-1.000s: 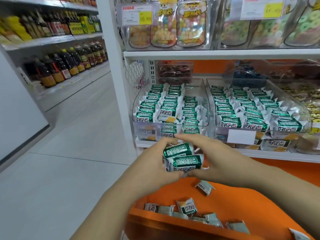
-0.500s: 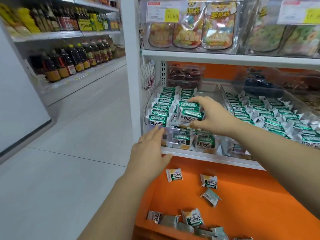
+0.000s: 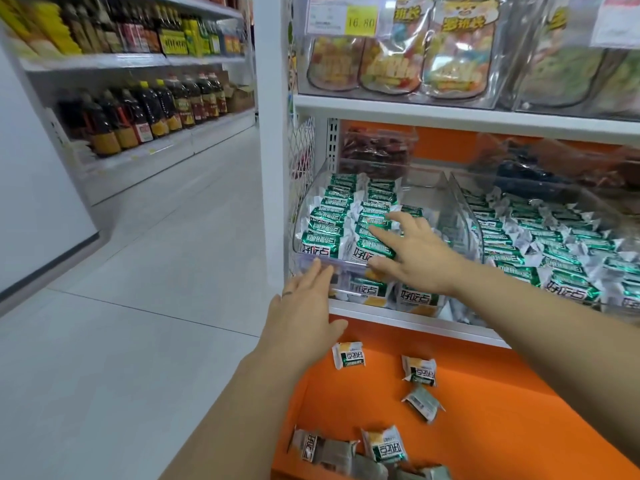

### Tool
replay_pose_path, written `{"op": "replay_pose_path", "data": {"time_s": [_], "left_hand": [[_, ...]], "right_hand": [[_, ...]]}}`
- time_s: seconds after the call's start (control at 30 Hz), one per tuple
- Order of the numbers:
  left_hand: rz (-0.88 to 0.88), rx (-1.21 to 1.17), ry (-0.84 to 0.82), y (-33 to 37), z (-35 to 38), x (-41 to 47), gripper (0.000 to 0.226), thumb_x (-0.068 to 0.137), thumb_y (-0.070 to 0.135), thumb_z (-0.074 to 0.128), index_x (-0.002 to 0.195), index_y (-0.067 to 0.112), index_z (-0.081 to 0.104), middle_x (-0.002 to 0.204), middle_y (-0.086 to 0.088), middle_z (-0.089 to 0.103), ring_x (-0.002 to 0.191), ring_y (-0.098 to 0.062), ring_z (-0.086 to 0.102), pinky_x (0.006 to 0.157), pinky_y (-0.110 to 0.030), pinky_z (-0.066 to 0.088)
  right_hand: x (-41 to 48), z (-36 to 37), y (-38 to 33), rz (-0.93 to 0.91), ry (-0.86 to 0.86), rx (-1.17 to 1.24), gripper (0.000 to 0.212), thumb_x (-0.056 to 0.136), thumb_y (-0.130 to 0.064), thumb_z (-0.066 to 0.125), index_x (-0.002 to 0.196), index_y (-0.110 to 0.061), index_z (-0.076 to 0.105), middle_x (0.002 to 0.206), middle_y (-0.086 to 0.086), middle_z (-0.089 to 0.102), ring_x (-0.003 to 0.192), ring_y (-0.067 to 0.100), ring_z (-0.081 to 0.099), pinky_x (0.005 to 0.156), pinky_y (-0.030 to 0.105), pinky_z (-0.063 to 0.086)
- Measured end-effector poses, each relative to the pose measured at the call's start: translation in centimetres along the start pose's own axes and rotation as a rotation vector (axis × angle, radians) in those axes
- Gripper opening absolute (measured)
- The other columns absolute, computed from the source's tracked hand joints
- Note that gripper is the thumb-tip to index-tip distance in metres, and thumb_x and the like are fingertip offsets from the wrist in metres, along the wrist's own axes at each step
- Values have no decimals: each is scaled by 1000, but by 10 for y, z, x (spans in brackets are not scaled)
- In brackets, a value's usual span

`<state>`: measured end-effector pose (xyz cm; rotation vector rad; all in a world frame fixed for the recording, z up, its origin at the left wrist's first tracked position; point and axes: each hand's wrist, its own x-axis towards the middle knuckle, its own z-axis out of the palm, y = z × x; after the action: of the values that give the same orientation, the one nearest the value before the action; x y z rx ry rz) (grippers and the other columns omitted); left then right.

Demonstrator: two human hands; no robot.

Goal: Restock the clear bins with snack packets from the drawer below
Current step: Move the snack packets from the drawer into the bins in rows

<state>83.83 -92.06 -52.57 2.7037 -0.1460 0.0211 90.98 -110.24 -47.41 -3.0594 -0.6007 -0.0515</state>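
Green-and-silver snack packets (image 3: pixel 332 216) fill the left clear bin (image 3: pixel 446 206). Right hand (image 3: pixel 415 258) lies flat on them, fingers spread, grasping nothing; left hand (image 3: pixel 301 317) is released, straight fingers at the bin's front lip. Loose packets (image 3: pixel 348 355) lie in the orange drawer (image 3: pixel 502 420) below.

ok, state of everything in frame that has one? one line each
left hand: open, fingers straight, tips at the front edge of the left clear bin
right hand: open, fingers spread on the packets in that bin
left clear bin: packed in rows on its left, lower on its right
right clear bin: full
drawer: pulled out, a few loose packets on its floor
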Motion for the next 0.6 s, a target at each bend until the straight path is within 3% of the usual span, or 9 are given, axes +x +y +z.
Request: {"op": "replay_pose_path", "data": {"time_s": [0.07, 0.2, 0.37, 0.5, 0.6], "left_hand": [[5, -2, 4, -1, 0, 0, 82, 91, 40, 60, 152, 31, 7, 161, 8, -1, 147, -21, 9, 117, -46, 23], [21, 13, 11, -1, 2, 0, 79, 92, 39, 58, 152, 31, 8, 161, 7, -2, 147, -22, 10, 117, -47, 24], [12, 51, 15, 0, 2, -1, 77, 93, 39, 56, 152, 31, 8, 161, 6, -2, 147, -22, 11, 117, -47, 23], [14, 61, 24, 2, 5, -2, 73, 95, 37, 54, 152, 30, 9, 161, 5, -3, 146, -23, 15, 117, -45, 24], [13, 74, 23, 4, 8, -3, 71, 96, 37, 51, 152, 30, 9, 161, 4, -6, 146, -23, 18, 116, -45, 25]], "right_hand": [[-9, 5, -5, -43, 65, -117, 66, 99, -50, 31, 153, -19, 10, 161, 6, -4, 146, 27, 2, 118, 42, 5], [-18, 21, -24, -66, 75, -163, 61, 102, -40, 23, 153, -16, 0, 162, 0, 0, 148, 18, 1, 119, 42, -4], [-10, 22, -20, -43, 39, -185, 61, 100, -45, 18, 153, -23, -2, 162, -4, -3, 147, 18, 4, 118, 48, -3], [-13, 23, -19, -99, 31, -154, 81, 78, -51, -3, 153, -24, 8, 161, -6, 8, 142, 22, 15, 119, 46, 5], [-15, 24, -16, -118, 14, -133, 77, 80, -49, 1, 153, -24, 9, 161, -7, 9, 142, 22, 13, 119, 46, 2]]}}
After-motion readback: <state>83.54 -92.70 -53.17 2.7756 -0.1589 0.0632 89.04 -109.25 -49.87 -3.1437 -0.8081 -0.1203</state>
